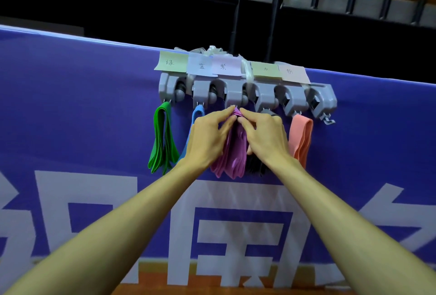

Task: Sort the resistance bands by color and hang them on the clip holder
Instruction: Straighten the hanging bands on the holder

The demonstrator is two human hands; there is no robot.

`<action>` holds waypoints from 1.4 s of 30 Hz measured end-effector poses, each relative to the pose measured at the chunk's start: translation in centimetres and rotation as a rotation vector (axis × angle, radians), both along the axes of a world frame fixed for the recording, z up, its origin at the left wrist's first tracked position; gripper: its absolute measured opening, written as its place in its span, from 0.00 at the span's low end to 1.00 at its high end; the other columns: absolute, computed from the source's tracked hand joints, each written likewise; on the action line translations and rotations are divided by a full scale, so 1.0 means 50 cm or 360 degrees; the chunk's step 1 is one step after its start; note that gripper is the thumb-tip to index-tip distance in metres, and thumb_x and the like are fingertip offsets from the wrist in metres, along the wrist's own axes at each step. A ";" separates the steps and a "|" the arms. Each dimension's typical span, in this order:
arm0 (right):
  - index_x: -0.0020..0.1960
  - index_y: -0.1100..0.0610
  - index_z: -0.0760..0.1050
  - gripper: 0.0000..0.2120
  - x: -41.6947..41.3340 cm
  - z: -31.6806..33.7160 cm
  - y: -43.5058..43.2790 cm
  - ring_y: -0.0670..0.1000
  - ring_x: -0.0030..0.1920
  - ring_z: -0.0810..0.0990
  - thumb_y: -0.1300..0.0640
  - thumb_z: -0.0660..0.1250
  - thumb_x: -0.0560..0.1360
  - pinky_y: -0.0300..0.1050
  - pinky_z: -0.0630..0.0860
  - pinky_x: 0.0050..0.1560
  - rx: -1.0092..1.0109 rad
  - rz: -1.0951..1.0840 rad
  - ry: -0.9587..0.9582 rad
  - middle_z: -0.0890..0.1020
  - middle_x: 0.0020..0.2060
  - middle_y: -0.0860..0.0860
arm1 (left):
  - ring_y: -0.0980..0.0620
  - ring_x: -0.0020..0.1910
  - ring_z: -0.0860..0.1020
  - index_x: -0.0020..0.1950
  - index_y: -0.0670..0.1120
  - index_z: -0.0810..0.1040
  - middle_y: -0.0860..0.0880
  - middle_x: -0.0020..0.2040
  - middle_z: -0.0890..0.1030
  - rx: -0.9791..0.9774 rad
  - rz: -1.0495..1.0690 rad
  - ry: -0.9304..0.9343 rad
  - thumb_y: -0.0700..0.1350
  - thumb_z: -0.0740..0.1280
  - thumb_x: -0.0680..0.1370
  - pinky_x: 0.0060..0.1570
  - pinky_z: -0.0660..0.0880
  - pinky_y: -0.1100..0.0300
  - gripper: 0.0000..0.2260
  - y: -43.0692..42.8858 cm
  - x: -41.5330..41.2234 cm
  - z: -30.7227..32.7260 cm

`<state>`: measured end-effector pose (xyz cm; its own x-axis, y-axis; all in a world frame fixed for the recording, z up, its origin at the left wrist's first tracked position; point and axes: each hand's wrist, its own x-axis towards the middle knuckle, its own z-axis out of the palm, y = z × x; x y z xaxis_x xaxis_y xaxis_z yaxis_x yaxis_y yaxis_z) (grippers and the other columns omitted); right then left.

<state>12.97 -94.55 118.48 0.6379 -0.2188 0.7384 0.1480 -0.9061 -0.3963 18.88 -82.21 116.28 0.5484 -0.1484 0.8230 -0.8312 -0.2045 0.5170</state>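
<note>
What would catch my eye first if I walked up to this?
Two bare hands meeting in the middle: the left hand and right hand both pinch the top of the purple bands just under the grey clip holder. Bright green bands hang at its left end and peach-pink bands toward its right, against a purple banner.

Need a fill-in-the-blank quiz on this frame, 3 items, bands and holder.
The left hand and right hand together pinch the middle bands, coloured ___.
The leftmost bands on the clip holder are ___.
The pink bands hang to the ___ of the right hand.
Missing words: purple, green, right.
</note>
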 end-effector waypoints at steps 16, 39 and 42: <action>0.57 0.43 0.80 0.12 0.007 0.013 -0.002 0.52 0.32 0.83 0.52 0.68 0.75 0.49 0.81 0.45 0.0150 0.0046 -0.0012 0.84 0.45 0.43 | 0.52 0.29 0.75 0.55 0.54 0.83 0.54 0.47 0.85 -0.0044 0.0097 0.0057 0.52 0.68 0.77 0.37 0.79 0.49 0.10 -0.003 0.027 0.002; 0.58 0.48 0.78 0.14 0.027 -0.027 -0.002 0.57 0.37 0.83 0.47 0.64 0.75 0.54 0.81 0.42 0.0247 0.0085 -0.0129 0.85 0.50 0.46 | 0.53 0.31 0.79 0.61 0.55 0.78 0.56 0.54 0.83 -0.0027 0.0102 0.0178 0.57 0.67 0.76 0.39 0.80 0.49 0.16 0.002 0.016 -0.005; 0.59 0.48 0.77 0.20 0.035 -0.024 0.001 0.58 0.37 0.83 0.40 0.60 0.73 0.53 0.81 0.43 0.0185 0.0008 -0.0034 0.84 0.50 0.48 | 0.43 0.47 0.82 0.67 0.54 0.74 0.53 0.60 0.81 0.0157 0.0205 0.0211 0.57 0.64 0.77 0.49 0.79 0.47 0.19 0.005 0.014 -0.013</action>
<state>14.70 -94.48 117.26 0.6238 -0.3006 0.7214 0.1618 -0.8534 -0.4955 19.57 -81.95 115.62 0.6706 -0.1463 0.7273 -0.7209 -0.3597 0.5924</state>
